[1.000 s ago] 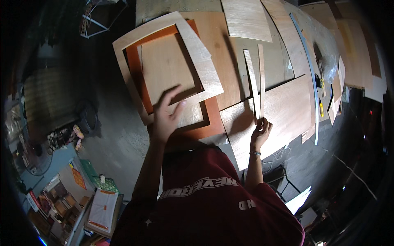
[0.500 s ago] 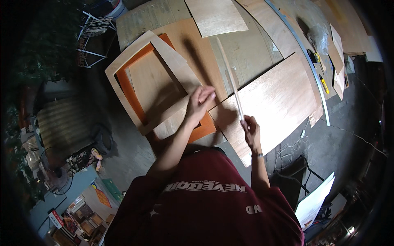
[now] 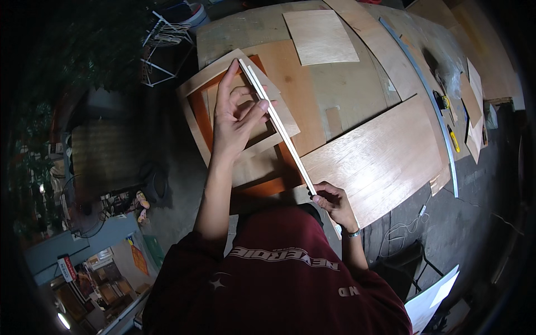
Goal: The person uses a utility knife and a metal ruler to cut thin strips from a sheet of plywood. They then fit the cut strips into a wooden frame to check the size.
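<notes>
Held up edge-on across my view is a pair of thin pale wooden strips [image 3: 282, 129], lying side by side and slanting from upper left to lower right. My right hand [image 3: 333, 205] pinches their lower end. Around the upper part is my left hand [image 3: 237, 114], its thumb on the near side, some fingertips showing past the far side and the index finger stretched to the top end. Behind the left hand, partly covered by it, an orange-brown wooden frame [image 3: 290, 173] lies on the table with pale plywood frame pieces [image 3: 192, 134] on top.
A large plywood sheet [image 3: 379, 151] lies at the table's near right, a smaller plywood piece [image 3: 321, 36] at the back. A long blue-grey strip [image 3: 427, 92] runs along the right, beside a tape measure [image 3: 441, 101] and a yellow cutter knife [image 3: 454, 139]. A cable [image 3: 399, 226] trails on the floor.
My left hand has risen from over the frame and taken hold of the upper part of the strips. The strips have tilted leftward, and my right hand has come down nearer to me.
</notes>
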Demonstrator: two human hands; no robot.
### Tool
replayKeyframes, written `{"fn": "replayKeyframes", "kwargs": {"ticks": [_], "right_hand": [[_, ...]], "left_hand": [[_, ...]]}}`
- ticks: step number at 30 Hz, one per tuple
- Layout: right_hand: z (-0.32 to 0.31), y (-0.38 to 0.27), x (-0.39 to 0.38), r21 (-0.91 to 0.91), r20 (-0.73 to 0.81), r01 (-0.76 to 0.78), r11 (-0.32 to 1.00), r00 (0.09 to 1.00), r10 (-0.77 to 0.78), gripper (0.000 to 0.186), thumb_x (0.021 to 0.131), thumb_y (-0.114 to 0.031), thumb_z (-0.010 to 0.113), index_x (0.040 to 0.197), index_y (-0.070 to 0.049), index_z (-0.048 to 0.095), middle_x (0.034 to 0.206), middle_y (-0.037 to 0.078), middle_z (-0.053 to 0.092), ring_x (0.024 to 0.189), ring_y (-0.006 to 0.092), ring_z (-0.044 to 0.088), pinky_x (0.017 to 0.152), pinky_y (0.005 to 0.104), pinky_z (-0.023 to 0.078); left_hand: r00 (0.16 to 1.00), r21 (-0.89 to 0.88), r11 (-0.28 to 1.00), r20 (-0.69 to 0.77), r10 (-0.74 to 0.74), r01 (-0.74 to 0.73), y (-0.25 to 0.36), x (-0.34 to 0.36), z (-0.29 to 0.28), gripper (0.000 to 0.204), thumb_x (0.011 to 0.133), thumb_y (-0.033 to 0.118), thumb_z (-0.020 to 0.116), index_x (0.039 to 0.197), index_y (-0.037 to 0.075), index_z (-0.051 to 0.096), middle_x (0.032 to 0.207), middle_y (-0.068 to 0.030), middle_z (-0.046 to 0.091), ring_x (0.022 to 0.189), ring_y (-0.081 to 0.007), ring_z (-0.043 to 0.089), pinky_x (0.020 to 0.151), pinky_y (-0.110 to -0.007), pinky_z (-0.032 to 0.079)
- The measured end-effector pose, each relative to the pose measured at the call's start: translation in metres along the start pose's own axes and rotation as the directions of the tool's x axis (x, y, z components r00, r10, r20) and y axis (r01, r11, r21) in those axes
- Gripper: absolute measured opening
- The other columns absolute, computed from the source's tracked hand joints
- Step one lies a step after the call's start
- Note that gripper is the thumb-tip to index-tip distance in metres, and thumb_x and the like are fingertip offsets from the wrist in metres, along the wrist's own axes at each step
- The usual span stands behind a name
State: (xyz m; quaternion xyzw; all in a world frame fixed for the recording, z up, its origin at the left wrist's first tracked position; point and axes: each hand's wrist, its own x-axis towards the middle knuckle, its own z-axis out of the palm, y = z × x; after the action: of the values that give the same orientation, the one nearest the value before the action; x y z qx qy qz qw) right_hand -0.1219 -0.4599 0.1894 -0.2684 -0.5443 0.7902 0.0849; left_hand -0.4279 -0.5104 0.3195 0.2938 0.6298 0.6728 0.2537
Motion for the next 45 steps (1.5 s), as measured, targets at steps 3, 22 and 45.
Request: {"fn": "replayKeyframes", "kwargs": {"ticks": [3,22,45], "right_hand": [[0.003,-0.004,0.004,-0.051,0.059,0.005,0.999,0.998,-0.002,0.026,0.097,-0.008,0.073,0.121,0.001,0.07,0.106,0.005,0.065,0.099,0.0126,0.06,0.09,0.0264,0.048],[0.005,0.008,0.012,-0.008,0.159,-0.131,0.991,0.979,0.13,0.03,0.095,-0.005,0.075,0.123,0.0,0.068,0.113,0.004,0.071,0.098,0.0109,0.065,0.089,0.0257,0.052],[-0.164,0.122,0.045,-0.214,-0.732,0.244,0.946,0.601,-0.321,0.017,0.103,-0.003,0.057,0.115,0.003,0.067,0.103,0.003,0.066,0.093,0.0133,0.06,0.084,0.0274,0.053]], "left_hand": [[0.995,-0.017,1.0,-0.097,-0.009,0.007,0.008,-0.005,-0.01,0.078,0.096,0.002,0.07,0.161,0.015,0.028,0.109,-0.0133,0.069,0.097,-0.0225,0.076,0.072,-0.027,0.064],[0.948,-0.082,0.993,-0.299,-0.11,0.089,-0.01,-0.034,-0.051,0.05,0.098,0.01,0.07,0.144,0.013,0.05,0.119,-0.0144,0.072,0.102,-0.0279,0.076,0.068,-0.033,0.064],[0.771,0.03,0.86,-0.458,-0.442,0.51,-0.152,-0.165,-0.155,0.036,0.106,0.026,0.062,0.133,0.002,0.062,0.124,-0.0084,0.069,0.121,-0.0168,0.064,0.102,-0.03,0.051]]}}
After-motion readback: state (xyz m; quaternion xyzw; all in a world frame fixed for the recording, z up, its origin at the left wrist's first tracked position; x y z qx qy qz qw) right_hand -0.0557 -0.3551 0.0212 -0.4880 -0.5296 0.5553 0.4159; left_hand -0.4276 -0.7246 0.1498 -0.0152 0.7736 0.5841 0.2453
